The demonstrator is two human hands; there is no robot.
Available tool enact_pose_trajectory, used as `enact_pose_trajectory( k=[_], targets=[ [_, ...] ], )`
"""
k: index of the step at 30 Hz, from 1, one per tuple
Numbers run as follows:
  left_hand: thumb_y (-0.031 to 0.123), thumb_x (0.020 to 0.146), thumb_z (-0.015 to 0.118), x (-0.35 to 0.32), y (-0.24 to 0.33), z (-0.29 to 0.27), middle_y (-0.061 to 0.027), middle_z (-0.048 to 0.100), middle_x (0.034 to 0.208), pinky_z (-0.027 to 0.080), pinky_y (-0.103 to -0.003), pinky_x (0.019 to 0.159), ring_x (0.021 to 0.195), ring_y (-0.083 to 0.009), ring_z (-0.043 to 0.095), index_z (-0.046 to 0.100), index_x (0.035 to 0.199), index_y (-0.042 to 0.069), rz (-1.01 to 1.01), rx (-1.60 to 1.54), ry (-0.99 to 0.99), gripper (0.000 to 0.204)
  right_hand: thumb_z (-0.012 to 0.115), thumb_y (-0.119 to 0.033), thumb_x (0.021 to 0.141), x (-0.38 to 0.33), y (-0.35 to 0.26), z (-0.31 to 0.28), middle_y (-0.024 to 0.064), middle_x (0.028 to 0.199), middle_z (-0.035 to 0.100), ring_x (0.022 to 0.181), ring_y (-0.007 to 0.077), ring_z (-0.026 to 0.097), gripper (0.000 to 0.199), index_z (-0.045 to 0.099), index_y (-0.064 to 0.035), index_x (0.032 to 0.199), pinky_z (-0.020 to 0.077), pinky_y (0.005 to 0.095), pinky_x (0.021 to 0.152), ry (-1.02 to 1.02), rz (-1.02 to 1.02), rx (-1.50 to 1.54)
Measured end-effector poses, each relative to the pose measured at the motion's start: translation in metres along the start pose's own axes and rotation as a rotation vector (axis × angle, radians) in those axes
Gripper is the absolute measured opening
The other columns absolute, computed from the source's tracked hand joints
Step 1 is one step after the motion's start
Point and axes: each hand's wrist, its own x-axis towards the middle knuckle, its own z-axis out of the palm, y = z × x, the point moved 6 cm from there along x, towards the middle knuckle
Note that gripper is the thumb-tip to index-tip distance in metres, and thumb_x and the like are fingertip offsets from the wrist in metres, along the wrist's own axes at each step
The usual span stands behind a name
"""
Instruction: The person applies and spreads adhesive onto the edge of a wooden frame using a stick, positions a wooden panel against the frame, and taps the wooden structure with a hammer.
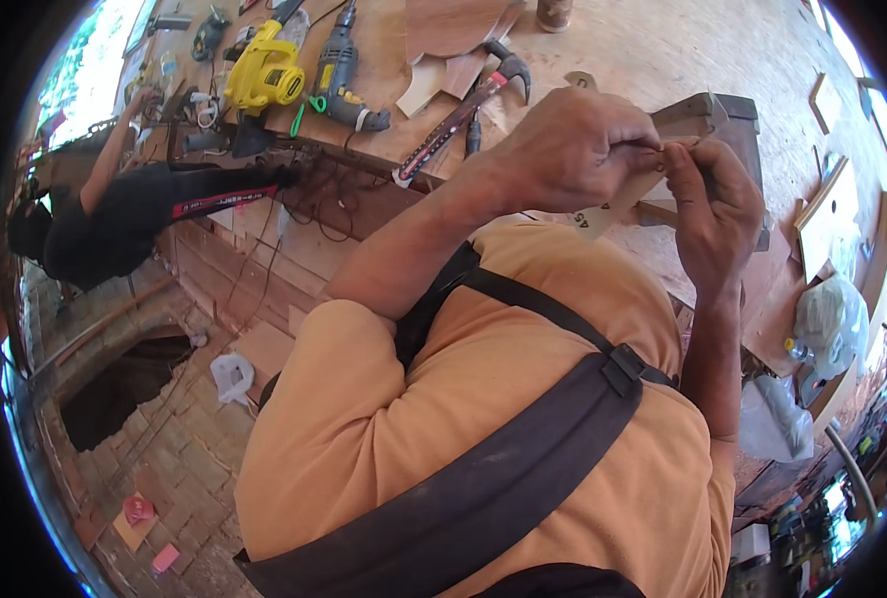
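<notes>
My left hand (585, 149) is closed in a pinch, its fingertips meeting those of my right hand (713, 204), also pinched. Between them is the edge of a tan paper sheet (615, 207) with dark print, which looks like sandpaper. Much of the sheet is hidden behind my left hand. Just beyond my hands sits a wooden box-like piece (750, 149) with dark edges, partly covered by my right hand. A claw hammer (458, 128) with a red and black handle lies beside my left forearm.
On the bench (623, 45) lie a yellow blower (267, 78), a grey power drill (338, 75) and thin wood sheets (463, 25). Wood offcuts (827, 219) and a plastic bag (830, 324) are at right. Another person (105, 229) works at far left, near a floor hole (115, 394).
</notes>
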Motion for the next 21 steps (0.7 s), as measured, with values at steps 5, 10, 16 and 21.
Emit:
enact_pose_trajectory(
  k=[5,10,16,21],
  targets=[
    [0.008,0.090,0.071,-0.003,-0.014,0.007,-0.0076,0.071,0.084,0.051,-0.026,0.070,0.079,-0.0104,0.066,0.070,0.097,0.000,-0.197,-0.416,0.063,0.010,0.069,-0.006,0.092,0.002,-0.006,0.001,0.0038,0.077,0.067,0.070,0.0080,0.058,0.008,0.068,0.0016,0.090,0.0472,0.0235,0.064,0.100,-0.049,-0.002],
    [0.010,0.092,0.071,0.003,-0.015,0.001,-0.0039,0.071,0.083,0.051,-0.025,0.072,0.081,-0.0070,0.064,0.071,0.098,0.000,-0.188,-0.487,0.079,0.012,0.072,-0.007,0.090,0.008,-0.011,-0.002,0.0046,0.077,0.067,0.070,0.0087,0.059,0.009,0.069,0.0005,0.089,0.0476,0.0242,0.065,0.184,-0.130,0.010],
    [0.007,0.091,0.069,0.021,0.010,-0.026,-0.0064,0.069,0.081,0.048,-0.027,0.064,0.074,-0.0126,0.064,0.071,0.091,-0.002,-0.210,-0.381,0.075,0.009,0.069,-0.005,0.092,0.016,-0.012,-0.003,0.0054,0.080,0.068,0.073,0.0082,0.061,0.010,0.070,0.0030,0.097,0.0489,0.0222,0.067,0.200,-0.133,0.096],
    [0.008,0.094,0.067,0.033,0.028,-0.029,-0.0061,0.068,0.082,0.049,-0.026,0.066,0.075,-0.0103,0.063,0.070,0.094,-0.001,-0.208,-0.453,0.068,0.010,0.067,0.000,0.093,0.016,-0.026,-0.020,0.0082,0.082,0.071,0.073,0.0093,0.062,0.011,0.071,0.0068,0.100,0.0488,0.0204,0.066,0.313,-0.183,0.149]
  ],
)
